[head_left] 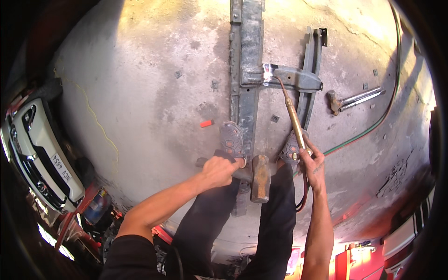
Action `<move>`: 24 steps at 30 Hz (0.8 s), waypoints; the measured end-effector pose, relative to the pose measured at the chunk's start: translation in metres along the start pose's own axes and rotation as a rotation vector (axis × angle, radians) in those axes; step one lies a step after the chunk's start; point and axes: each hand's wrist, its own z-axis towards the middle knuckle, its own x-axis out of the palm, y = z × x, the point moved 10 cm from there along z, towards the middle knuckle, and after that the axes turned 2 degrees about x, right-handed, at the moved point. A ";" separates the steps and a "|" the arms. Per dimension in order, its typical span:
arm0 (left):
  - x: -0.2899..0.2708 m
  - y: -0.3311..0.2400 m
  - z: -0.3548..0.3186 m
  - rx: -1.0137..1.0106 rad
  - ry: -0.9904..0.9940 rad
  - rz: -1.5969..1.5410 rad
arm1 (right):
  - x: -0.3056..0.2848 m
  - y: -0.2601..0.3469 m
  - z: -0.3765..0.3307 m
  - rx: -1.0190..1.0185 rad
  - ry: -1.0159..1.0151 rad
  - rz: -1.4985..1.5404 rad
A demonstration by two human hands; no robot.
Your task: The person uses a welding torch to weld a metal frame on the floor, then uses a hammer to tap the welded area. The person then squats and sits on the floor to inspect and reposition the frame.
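Observation:
My right hand (313, 161) is closed around the lower end of a brass gas torch (293, 116). The torch's thin bent tip reaches a bright, white-glowing spot (267, 74) on a grey metal crosspiece (296, 80). That crosspiece joins a long steel beam (250, 42) to a shorter rail (309, 60) on the right. My left hand (217, 171) is closed round the handle of a sledgehammer; its rusty head (260, 182) hangs between my legs, over the beam's near end. My left shoe (232, 141) is beside or on the beam; my right shoe (290, 148) is near the rail.
Right of the rail, a hammer (334, 102) and a shiny metal bar (361, 98) lie on the concrete floor (154, 107). Green and red hoses (380, 119) curve along the right. A small red object (206, 123) lies left of the beam. A white car bumper (49, 158) stands far left.

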 end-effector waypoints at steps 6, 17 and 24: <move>-0.028 0.012 -0.006 -0.163 -0.175 -0.112 | 0.013 0.009 0.005 0.019 0.029 0.078; -0.155 0.038 0.008 -0.384 -0.507 -0.421 | 0.015 0.016 0.024 0.051 0.053 0.118; -0.255 -0.022 -0.090 -0.343 -0.678 -0.413 | 0.007 0.014 0.000 -0.001 -0.011 0.124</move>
